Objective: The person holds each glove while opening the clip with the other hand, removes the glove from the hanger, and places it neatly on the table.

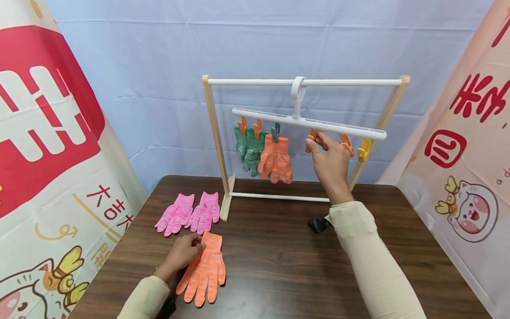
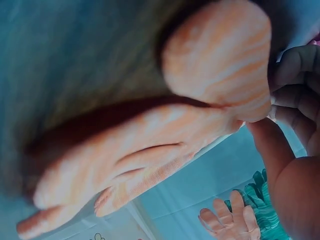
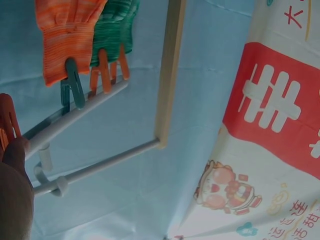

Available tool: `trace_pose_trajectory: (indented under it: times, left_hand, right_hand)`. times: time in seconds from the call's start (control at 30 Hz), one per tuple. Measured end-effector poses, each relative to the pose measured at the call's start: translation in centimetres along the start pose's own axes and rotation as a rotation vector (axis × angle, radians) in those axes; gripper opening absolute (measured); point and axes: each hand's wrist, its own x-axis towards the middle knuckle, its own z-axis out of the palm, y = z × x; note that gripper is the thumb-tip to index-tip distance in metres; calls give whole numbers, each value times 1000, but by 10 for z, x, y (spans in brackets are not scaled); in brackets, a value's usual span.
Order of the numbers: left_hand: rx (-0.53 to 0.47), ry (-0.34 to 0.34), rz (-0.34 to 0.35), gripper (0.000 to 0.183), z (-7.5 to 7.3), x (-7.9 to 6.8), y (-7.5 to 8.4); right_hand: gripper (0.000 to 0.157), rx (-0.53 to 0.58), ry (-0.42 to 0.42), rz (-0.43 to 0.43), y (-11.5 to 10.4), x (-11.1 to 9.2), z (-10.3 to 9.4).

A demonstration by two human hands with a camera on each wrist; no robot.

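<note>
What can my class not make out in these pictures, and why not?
Head view: foot of the rack's pale wooden right-hand post, hidden behind the cream-sleeved right forearm.
Right wrist view: most of the right hand and part of its orange plastic clothespin, cut off by the left edge.
Left wrist view: part of the left hand, cut off by the right edge; fine stitches of its orange knitted glove, blurred.

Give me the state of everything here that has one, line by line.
Left hand: pinching the lower orange glove
Right hand: gripping an orange peg
Lower orange glove: unclipped
Hanging orange glove: clipped, fingers down
Teal peg: clamped on that glove's cuff
Green gloves: clipped, hanging
Rightmost orange peg: empty
Yellow peg: empty
Pink gloves: lying on the table, unclipped
Hanger: hooked on the rack, tilted
Rack: upright
</note>
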Motion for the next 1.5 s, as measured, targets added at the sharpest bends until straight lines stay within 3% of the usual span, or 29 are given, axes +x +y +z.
trace_pose_trajectory:
  times: [0.5, 0.67, 0.9, 1.03, 1.23, 1.5]
  left_hand:
    - [23, -27, -26, 8, -5, -6, 1]
    - [43, -14, -55, 10, -15, -3, 2]
    - [153, 63, -60, 9, -32, 2, 2]
    - [157, 113, -69, 12, -39, 5, 6]
    - [91, 156, 41, 9, -37, 14, 20]
    - [22, 192, 165, 6, -24, 29, 52]
  right_hand:
    - [43, 6, -30, 17, -2, -2, 0]
    - [41, 36, -5, -3, -2, -2, 2]
    - [39, 59, 0, 27, -3, -4, 3]
    - [40, 66, 6, 48, -2, -6, 4]
    - [37, 83, 15, 61, 0, -7, 4]
    - [37, 73, -4, 87, -1, -8, 4]
